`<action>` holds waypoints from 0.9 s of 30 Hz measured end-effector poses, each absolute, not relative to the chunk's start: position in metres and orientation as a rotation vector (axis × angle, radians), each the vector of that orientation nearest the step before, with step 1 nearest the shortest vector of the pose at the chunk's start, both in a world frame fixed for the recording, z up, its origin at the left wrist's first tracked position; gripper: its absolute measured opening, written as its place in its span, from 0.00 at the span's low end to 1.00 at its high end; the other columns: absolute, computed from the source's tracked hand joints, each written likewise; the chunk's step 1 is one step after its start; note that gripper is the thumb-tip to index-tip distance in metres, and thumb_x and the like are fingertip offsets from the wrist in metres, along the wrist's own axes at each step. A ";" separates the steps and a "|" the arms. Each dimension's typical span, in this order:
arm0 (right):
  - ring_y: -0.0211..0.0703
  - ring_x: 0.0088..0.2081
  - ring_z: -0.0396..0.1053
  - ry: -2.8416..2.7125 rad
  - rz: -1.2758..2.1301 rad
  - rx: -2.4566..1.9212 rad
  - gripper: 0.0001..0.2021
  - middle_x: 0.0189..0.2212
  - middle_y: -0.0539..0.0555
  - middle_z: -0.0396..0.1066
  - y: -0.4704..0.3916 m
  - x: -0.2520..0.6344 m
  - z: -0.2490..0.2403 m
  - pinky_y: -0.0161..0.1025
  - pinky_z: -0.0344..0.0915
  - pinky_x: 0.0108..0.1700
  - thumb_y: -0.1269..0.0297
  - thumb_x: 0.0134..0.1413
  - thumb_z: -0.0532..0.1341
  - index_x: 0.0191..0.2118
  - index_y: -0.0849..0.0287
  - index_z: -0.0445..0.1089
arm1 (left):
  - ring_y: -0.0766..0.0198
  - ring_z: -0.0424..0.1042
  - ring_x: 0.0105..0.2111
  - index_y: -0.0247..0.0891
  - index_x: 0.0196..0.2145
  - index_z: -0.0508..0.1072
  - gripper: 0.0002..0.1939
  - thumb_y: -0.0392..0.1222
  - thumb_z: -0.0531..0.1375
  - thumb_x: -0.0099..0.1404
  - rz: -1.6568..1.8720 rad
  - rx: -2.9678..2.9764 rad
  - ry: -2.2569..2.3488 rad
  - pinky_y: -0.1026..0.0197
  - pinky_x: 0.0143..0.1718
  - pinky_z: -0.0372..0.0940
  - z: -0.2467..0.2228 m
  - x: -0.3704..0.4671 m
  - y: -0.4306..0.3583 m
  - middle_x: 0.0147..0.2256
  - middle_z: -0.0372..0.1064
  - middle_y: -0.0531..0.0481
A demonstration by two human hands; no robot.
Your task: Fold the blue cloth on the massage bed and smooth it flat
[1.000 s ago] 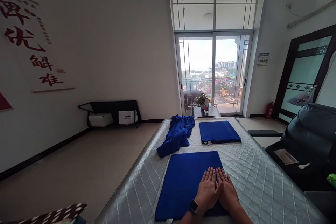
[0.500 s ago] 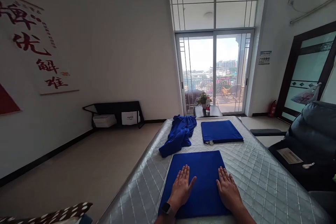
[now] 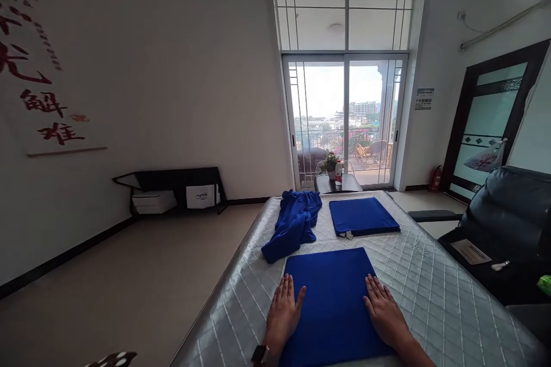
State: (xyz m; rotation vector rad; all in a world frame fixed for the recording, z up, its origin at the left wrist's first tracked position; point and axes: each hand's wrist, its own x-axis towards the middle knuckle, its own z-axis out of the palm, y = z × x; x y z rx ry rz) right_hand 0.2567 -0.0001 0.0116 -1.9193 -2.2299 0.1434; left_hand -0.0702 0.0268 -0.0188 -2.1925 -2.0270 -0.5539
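A flat blue folded cloth [image 3: 333,304] lies on the silver quilted mattress [image 3: 430,281] at the lower middle. My left hand [image 3: 284,307], with a dark watch on its wrist, rests flat along the cloth's left edge, thumb apart. On the cloth's right edge lies my right hand [image 3: 384,308], palm down with the fingers stretched out. Neither hand grips anything. Farther back on the right is a second neatly folded blue cloth [image 3: 364,215] with white tags at its front edge. Beside it, a crumpled blue cloth [image 3: 295,221] sits to the left.
A small black table [image 3: 350,184] with a plant and bottle stands beyond the mattress. At the right is a black armchair [image 3: 508,212] with a card on its seat. A black rack [image 3: 181,176] with white boxes stands by the wall.
My left hand has moved left to the near cloth's left edge. My right hand has shifted slightly outward on the right edge. The view has turned slightly right.
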 end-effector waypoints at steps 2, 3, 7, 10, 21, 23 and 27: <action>0.43 0.71 0.35 -2.236 0.152 -1.918 0.31 0.71 0.53 0.39 0.000 0.258 0.013 0.48 0.38 0.70 0.53 0.67 0.37 0.70 0.64 0.44 | 0.50 0.53 0.67 0.28 0.67 0.56 0.40 0.63 0.37 0.72 -0.565 -2.175 -2.111 0.48 0.65 0.53 -0.014 -0.069 0.025 0.67 0.52 0.35; 0.42 0.71 0.35 -2.245 0.160 -1.915 0.32 0.71 0.53 0.38 0.001 0.258 0.013 0.48 0.38 0.70 0.53 0.67 0.37 0.70 0.64 0.44 | 0.50 0.52 0.67 0.27 0.67 0.55 0.41 0.64 0.37 0.72 -0.567 -2.176 -2.139 0.48 0.65 0.52 -0.011 -0.068 0.024 0.67 0.50 0.35; 0.43 0.71 0.36 -2.306 0.185 -1.918 0.33 0.71 0.54 0.38 0.005 0.262 0.014 0.47 0.39 0.70 0.50 0.67 0.36 0.70 0.65 0.44 | 0.48 0.52 0.67 0.24 0.67 0.54 0.43 0.65 0.37 0.71 -0.545 -2.182 -2.172 0.47 0.65 0.52 -0.005 -0.066 0.022 0.67 0.49 0.34; 0.43 0.71 0.36 -2.319 0.167 -1.915 0.33 0.71 0.54 0.39 0.015 0.262 0.018 0.48 0.39 0.70 0.50 0.67 0.36 0.70 0.64 0.44 | 0.47 0.52 0.67 0.23 0.66 0.56 0.44 0.65 0.37 0.71 -0.534 -2.142 -2.171 0.47 0.65 0.52 -0.006 -0.066 0.024 0.67 0.51 0.33; 0.47 0.70 0.39 -2.325 0.083 -1.921 0.33 0.70 0.61 0.44 0.103 0.246 0.051 0.48 0.39 0.69 0.54 0.67 0.34 0.69 0.69 0.51 | 0.46 0.52 0.66 0.22 0.66 0.56 0.43 0.65 0.39 0.71 -0.536 -2.129 -2.157 0.46 0.66 0.52 -0.012 -0.072 0.028 0.67 0.50 0.32; 0.48 0.70 0.39 -2.311 0.097 -1.929 0.33 0.70 0.61 0.44 0.113 0.245 0.046 0.48 0.39 0.69 0.54 0.67 0.34 0.68 0.69 0.51 | 0.47 0.53 0.66 0.25 0.66 0.57 0.42 0.65 0.39 0.71 -0.545 -2.143 -2.159 0.45 0.66 0.52 -0.015 -0.074 0.030 0.67 0.51 0.34; 0.47 0.71 0.37 -2.274 0.105 -1.894 0.32 0.70 0.60 0.42 0.122 0.249 0.028 0.48 0.38 0.69 0.55 0.67 0.38 0.70 0.69 0.47 | 0.48 0.52 0.67 0.28 0.66 0.57 0.42 0.65 0.39 0.71 -0.491 -2.158 -2.163 0.45 0.66 0.52 -0.018 -0.078 0.034 0.67 0.50 0.36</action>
